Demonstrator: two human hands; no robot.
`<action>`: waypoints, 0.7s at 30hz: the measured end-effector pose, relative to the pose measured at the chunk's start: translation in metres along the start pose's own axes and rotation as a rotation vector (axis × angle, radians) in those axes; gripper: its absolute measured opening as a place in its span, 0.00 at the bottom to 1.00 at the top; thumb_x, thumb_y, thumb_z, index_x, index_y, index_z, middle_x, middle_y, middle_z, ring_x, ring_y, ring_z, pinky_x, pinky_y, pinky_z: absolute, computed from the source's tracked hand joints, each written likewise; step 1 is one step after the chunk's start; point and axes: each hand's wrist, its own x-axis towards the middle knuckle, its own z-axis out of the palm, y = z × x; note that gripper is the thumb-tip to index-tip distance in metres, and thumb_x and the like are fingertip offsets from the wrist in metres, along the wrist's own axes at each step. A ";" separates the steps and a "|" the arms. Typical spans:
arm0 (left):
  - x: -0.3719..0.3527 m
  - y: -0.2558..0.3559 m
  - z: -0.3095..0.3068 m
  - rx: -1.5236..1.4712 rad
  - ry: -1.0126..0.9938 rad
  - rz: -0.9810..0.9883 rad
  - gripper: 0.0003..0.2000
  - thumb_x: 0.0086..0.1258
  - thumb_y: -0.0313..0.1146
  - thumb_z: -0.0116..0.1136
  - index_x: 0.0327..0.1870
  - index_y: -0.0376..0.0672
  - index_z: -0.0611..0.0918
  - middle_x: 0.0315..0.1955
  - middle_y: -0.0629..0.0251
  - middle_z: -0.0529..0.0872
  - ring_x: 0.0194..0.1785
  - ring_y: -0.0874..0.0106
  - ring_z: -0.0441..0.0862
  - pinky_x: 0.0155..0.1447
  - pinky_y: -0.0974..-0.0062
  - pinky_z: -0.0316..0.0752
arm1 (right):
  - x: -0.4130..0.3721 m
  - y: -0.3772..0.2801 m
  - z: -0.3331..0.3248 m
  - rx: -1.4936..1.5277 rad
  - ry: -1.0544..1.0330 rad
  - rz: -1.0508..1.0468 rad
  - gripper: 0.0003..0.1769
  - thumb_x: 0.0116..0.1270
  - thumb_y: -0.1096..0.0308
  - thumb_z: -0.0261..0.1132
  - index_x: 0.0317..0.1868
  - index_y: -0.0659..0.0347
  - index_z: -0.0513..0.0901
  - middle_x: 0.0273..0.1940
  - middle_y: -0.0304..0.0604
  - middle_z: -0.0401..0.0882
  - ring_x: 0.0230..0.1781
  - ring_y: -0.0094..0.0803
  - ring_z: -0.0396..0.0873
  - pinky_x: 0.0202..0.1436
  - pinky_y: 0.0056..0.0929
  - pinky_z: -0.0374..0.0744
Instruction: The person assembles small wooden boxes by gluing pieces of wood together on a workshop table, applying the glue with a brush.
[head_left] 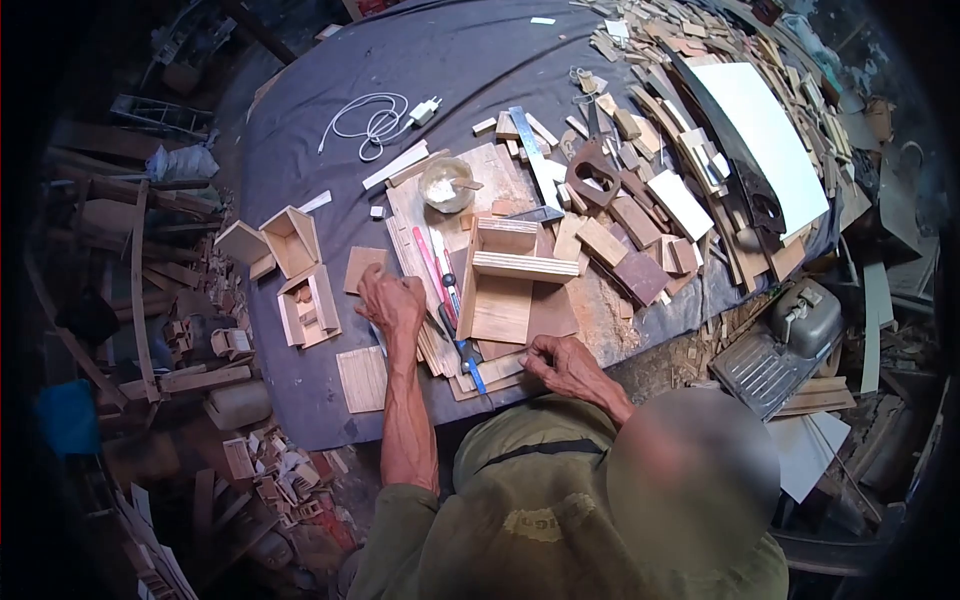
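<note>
My left hand [393, 303] reaches over the dark-covered table, its fingers bent onto the edge of a small square wooden panel [366, 266]. Close to the near edge of the work board, my right hand [572, 370] has its fingers curled; whether anything is in them is hidden. Between the hands stands a partly built wooden box [503, 306] with an upright divider. Left of it lie a red-pink pen-like tool [424, 258], a white one [440, 250] and a blue-handled tool [470, 372]. Another square wooden panel [361, 380] lies below my left hand.
Small open wooden boxes [291, 243] stand at the left. A bowl of white paste [446, 186] with a stick sits behind the box. A handsaw [594, 178], a metal-bladed square [537, 160], a white charger cable [382, 127] and many wood offcuts [632, 218] spread beyond.
</note>
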 end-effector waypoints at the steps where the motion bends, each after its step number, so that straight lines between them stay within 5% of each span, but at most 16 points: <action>1: 0.000 -0.005 0.002 -0.047 0.134 0.024 0.08 0.53 0.33 0.62 0.28 0.39 0.87 0.61 0.57 0.78 0.66 0.53 0.72 0.65 0.40 0.62 | -0.001 -0.004 -0.003 0.024 -0.013 0.001 0.18 0.71 0.54 0.63 0.36 0.62 0.83 0.26 0.52 0.81 0.28 0.46 0.80 0.36 0.43 0.77; 4: 0.003 -0.005 -0.031 -0.136 0.274 0.081 0.10 0.53 0.33 0.63 0.23 0.33 0.83 0.60 0.50 0.80 0.66 0.49 0.73 0.65 0.46 0.68 | -0.006 -0.009 -0.010 0.064 -0.069 -0.025 0.17 0.70 0.55 0.65 0.34 0.62 0.82 0.23 0.48 0.79 0.25 0.41 0.79 0.34 0.40 0.76; 7: -0.008 0.015 -0.083 -0.236 0.416 0.216 0.06 0.54 0.28 0.64 0.25 0.35 0.81 0.59 0.51 0.79 0.64 0.50 0.73 0.68 0.51 0.65 | -0.012 -0.029 -0.017 0.123 0.009 -0.089 0.12 0.70 0.61 0.67 0.34 0.63 0.82 0.20 0.39 0.75 0.23 0.24 0.70 0.28 0.29 0.70; 10: -0.034 0.042 -0.127 -0.363 0.368 0.368 0.04 0.54 0.24 0.64 0.27 0.36 0.81 0.59 0.49 0.77 0.65 0.49 0.72 0.70 0.50 0.63 | -0.010 -0.056 -0.020 0.127 0.139 -0.179 0.12 0.69 0.61 0.69 0.41 0.62 0.81 0.20 0.38 0.74 0.21 0.26 0.71 0.27 0.29 0.70; 13: -0.062 0.072 -0.133 -0.498 0.243 0.522 0.04 0.54 0.24 0.64 0.28 0.36 0.81 0.58 0.49 0.77 0.67 0.48 0.71 0.71 0.50 0.62 | -0.004 -0.085 -0.024 0.072 0.093 -0.290 0.19 0.65 0.56 0.70 0.48 0.62 0.80 0.21 0.43 0.76 0.23 0.40 0.79 0.30 0.39 0.76; 17: -0.082 0.094 -0.117 -0.620 0.110 0.684 0.05 0.54 0.24 0.65 0.31 0.35 0.82 0.59 0.48 0.77 0.68 0.47 0.70 0.71 0.51 0.62 | 0.009 -0.075 -0.005 0.017 0.179 -0.438 0.21 0.63 0.62 0.69 0.54 0.61 0.77 0.23 0.49 0.79 0.25 0.50 0.82 0.31 0.44 0.78; 20: -0.085 0.097 -0.109 -0.589 0.014 0.758 0.05 0.58 0.26 0.65 0.31 0.34 0.82 0.62 0.50 0.75 0.69 0.48 0.70 0.72 0.51 0.63 | 0.016 -0.055 0.005 -0.083 0.287 -0.517 0.15 0.64 0.65 0.67 0.49 0.62 0.79 0.25 0.51 0.82 0.27 0.52 0.83 0.31 0.45 0.79; 21: -0.082 0.095 -0.106 -0.582 -0.014 0.820 0.09 0.58 0.26 0.66 0.38 0.35 0.82 0.61 0.49 0.75 0.68 0.49 0.70 0.70 0.51 0.64 | 0.015 -0.051 0.006 -0.050 0.321 -0.454 0.13 0.65 0.66 0.67 0.47 0.62 0.80 0.26 0.50 0.82 0.27 0.50 0.84 0.31 0.43 0.79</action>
